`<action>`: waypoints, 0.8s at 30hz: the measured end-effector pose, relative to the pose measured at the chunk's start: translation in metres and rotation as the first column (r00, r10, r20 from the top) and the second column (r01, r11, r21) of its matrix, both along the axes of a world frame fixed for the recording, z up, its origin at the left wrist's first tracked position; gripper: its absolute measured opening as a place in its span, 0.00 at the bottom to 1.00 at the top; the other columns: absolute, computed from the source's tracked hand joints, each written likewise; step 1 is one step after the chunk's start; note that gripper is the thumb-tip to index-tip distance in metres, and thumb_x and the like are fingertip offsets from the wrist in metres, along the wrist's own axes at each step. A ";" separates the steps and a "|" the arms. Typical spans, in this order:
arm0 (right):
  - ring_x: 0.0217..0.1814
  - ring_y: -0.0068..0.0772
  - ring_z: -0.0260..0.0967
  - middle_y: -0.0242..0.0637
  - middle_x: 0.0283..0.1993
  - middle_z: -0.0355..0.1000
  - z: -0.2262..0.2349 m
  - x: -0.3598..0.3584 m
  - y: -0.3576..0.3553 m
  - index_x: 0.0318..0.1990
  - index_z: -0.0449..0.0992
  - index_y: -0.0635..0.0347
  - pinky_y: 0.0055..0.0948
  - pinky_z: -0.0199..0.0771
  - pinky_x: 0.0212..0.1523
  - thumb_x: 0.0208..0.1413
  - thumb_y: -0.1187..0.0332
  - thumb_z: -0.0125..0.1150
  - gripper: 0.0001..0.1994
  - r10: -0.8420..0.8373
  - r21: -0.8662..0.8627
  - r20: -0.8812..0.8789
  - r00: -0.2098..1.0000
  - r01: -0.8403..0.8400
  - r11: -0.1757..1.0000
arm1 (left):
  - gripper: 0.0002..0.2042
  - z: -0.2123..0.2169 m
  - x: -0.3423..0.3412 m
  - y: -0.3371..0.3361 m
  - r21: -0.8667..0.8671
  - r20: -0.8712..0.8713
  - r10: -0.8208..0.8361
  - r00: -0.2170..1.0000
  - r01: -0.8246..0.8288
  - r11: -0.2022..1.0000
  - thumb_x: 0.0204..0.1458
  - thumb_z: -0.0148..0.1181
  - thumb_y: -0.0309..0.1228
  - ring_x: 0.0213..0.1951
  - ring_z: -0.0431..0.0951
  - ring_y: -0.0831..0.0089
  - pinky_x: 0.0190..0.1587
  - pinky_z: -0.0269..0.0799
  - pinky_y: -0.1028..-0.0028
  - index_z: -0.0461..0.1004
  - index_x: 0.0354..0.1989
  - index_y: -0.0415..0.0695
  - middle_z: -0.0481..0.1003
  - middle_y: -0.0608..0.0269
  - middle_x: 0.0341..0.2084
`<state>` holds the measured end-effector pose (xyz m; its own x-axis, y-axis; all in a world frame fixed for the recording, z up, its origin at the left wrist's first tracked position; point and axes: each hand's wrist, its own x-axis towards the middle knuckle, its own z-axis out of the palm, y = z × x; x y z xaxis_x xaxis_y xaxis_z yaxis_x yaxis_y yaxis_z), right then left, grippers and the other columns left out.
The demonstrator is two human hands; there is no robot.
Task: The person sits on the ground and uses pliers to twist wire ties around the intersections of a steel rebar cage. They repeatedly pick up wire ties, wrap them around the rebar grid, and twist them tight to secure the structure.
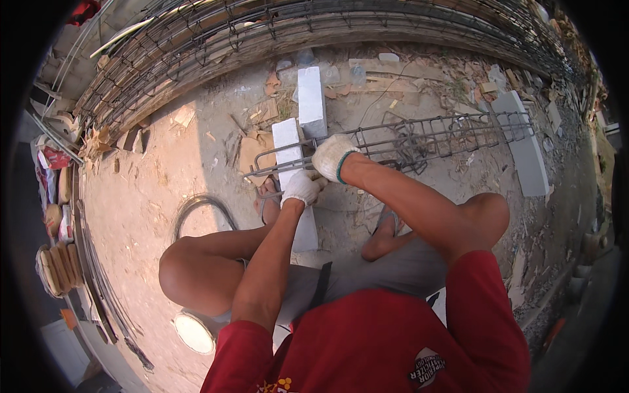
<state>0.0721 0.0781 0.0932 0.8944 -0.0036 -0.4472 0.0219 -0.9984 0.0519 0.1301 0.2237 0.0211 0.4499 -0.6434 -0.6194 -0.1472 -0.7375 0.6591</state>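
A long cage of tied steel rebar (445,135) lies across in front of me, its left end propped on pale grey blocks. My left hand (303,188), in a white knit glove, is closed just below the cage's bars. A steel bar end sticks out past its left side. Close by, up and to the right, my right hand (334,157) is curled over the bars in a white glove with a green cuff edge. Its fingertips are hidden. One pale block (286,141) sits under the bars, another block (312,98) stands beyond it, and a third block (305,229) lies nearer me.
A grey slab (524,147) supports the cage's right end. Stacked rebar cages (295,29) line the far side along a wooden beam (209,69). A coil of dark wire (203,203) lies by my left knee, near a round pale lid (194,332). Scraps litter the ground.
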 end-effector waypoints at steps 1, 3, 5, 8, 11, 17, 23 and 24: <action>0.54 0.43 0.84 0.40 0.51 0.86 -0.002 0.005 0.003 0.48 0.89 0.51 0.47 0.84 0.49 0.58 0.66 0.63 0.13 0.008 0.014 -0.054 0.998 -0.007 1.000 | 0.14 -0.003 0.001 -0.003 0.037 0.049 -0.041 0.998 0.040 0.999 0.58 0.66 0.36 0.23 0.82 0.66 0.27 0.76 0.64 0.85 0.45 0.39 0.83 0.56 0.28; 0.54 0.43 0.84 0.40 0.53 0.85 -0.008 0.014 0.011 0.49 0.89 0.51 0.47 0.83 0.50 0.58 0.67 0.64 0.14 0.020 0.011 -0.088 0.996 -0.020 1.000 | 0.13 -0.016 0.008 -0.005 0.075 0.151 -0.172 0.973 0.162 0.984 0.57 0.67 0.36 0.23 0.82 0.63 0.27 0.76 0.61 0.85 0.42 0.39 0.83 0.53 0.28; 0.56 0.45 0.83 0.43 0.55 0.84 -0.008 0.023 0.016 0.51 0.88 0.52 0.47 0.83 0.52 0.57 0.67 0.64 0.16 0.008 0.019 -0.128 0.992 -0.005 1.000 | 0.13 -0.032 0.018 -0.004 0.072 0.211 -0.274 0.938 0.264 0.962 0.56 0.68 0.36 0.25 0.83 0.60 0.28 0.76 0.59 0.85 0.42 0.39 0.83 0.52 0.29; 0.57 0.48 0.83 0.46 0.55 0.83 -0.012 0.024 0.009 0.52 0.87 0.56 0.48 0.82 0.54 0.57 0.65 0.63 0.17 -0.122 0.093 -0.192 0.974 0.142 0.985 | 0.13 -0.024 0.021 -0.004 0.022 0.100 -0.215 0.971 0.214 0.977 0.55 0.69 0.36 0.27 0.84 0.58 0.29 0.77 0.57 0.84 0.42 0.39 0.84 0.51 0.30; 0.58 0.51 0.81 0.51 0.56 0.82 -0.028 0.014 -0.009 0.52 0.87 0.58 0.49 0.81 0.56 0.56 0.62 0.63 0.19 -0.336 0.195 -0.295 0.895 0.400 0.896 | 0.13 -0.004 0.017 -0.011 0.035 -0.120 -0.080 0.990 0.084 0.996 0.58 0.66 0.36 0.23 0.81 0.67 0.26 0.76 0.64 0.85 0.44 0.41 0.84 0.58 0.29; 0.58 0.56 0.80 0.54 0.56 0.80 -0.053 -0.032 0.010 0.50 0.86 0.58 0.48 0.81 0.56 0.59 0.56 0.59 0.20 -0.703 0.464 -0.185 0.687 0.692 0.554 | 0.14 0.001 0.024 -0.007 0.086 -0.106 -0.133 0.985 0.143 0.986 0.60 0.65 0.38 0.19 0.78 0.73 0.23 0.74 0.68 0.85 0.45 0.41 0.82 0.63 0.27; 0.29 0.43 0.79 0.43 0.29 0.81 -0.100 -0.091 0.070 0.41 0.85 0.62 0.41 0.75 0.35 0.65 0.56 0.59 0.17 -0.975 0.860 -0.172 0.139 0.503 -0.080 | 0.16 0.003 0.017 -0.016 0.058 -0.132 -0.125 0.983 0.133 0.989 0.60 0.65 0.39 0.20 0.77 0.75 0.22 0.74 0.70 0.85 0.49 0.40 0.82 0.64 0.27; 0.27 0.36 0.75 0.38 0.27 0.78 -0.105 -0.087 0.085 0.41 0.84 0.62 0.38 0.72 0.32 0.66 0.57 0.59 0.16 -0.954 0.863 -0.292 0.072 0.449 -0.231 | 0.16 0.000 0.019 -0.012 0.058 -0.139 -0.100 0.985 0.109 0.992 0.60 0.65 0.38 0.20 0.77 0.75 0.22 0.74 0.70 0.84 0.50 0.40 0.82 0.64 0.27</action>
